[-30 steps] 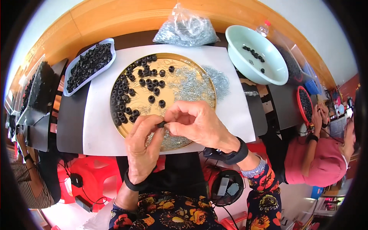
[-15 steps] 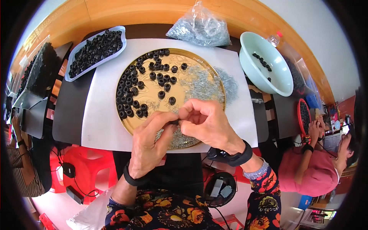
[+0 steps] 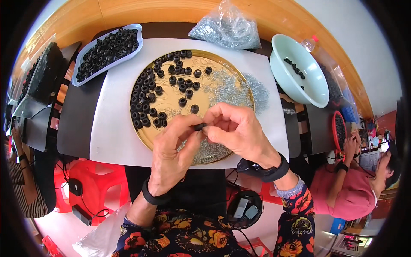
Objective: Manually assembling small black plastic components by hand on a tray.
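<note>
My left hand (image 3: pixel 171 150) is closed, its thumb and fingertips pinching a small black round part (image 3: pixel 199 127). At the other end of that part, my right hand (image 3: pixel 237 128) presses its thumb and forefinger together; anything small between those fingertips is hidden. Both hands hover over the near edge of a round gold tray (image 3: pixel 171 108). Black round parts with holes (image 3: pixel 183 102) crowd the tray's left side and scatter across its middle. Fine silvery metal pieces (image 3: pixel 227 89) cover its right side and spill beyond the rim. More of them lie beneath my hands.
A white sheet (image 3: pixel 111 128) underlies the tray. Behind it are a blue-white bin (image 3: pixel 139 40) of black parts and a clear bag (image 3: pixel 227 30) of silvery pieces. At right stands a pale green basin (image 3: pixel 278 73) with several black parts. People sit at both sides; one wears pink (image 3: pixel 342 190).
My fingertips have shifted slightly, and more of the black part shows between them. The whole view has moved a little; the tray's contents look the same.
</note>
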The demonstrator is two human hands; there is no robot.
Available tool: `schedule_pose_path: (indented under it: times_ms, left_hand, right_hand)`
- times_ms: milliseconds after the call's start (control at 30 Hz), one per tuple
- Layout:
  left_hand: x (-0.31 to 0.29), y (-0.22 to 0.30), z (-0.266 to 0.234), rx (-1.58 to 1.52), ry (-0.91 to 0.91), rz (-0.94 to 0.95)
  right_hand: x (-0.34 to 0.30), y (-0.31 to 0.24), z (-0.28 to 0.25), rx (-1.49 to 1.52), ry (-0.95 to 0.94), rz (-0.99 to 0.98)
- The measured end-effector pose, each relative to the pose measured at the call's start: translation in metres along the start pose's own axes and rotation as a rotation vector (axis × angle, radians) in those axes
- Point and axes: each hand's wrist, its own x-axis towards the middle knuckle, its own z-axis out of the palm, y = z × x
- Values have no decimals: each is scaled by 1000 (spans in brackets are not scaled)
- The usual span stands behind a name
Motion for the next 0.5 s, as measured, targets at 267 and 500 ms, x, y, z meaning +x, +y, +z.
schedule_pose_path:
  times_ms: [267,500]
  left_hand:
    - [0,11,-5,-175,-32,-142]
    - [3,17,-2,-107,17,-151]
  right_hand:
    - [2,-2,-5,149,-5,186]
    - [2,-2,3,97,24,103]
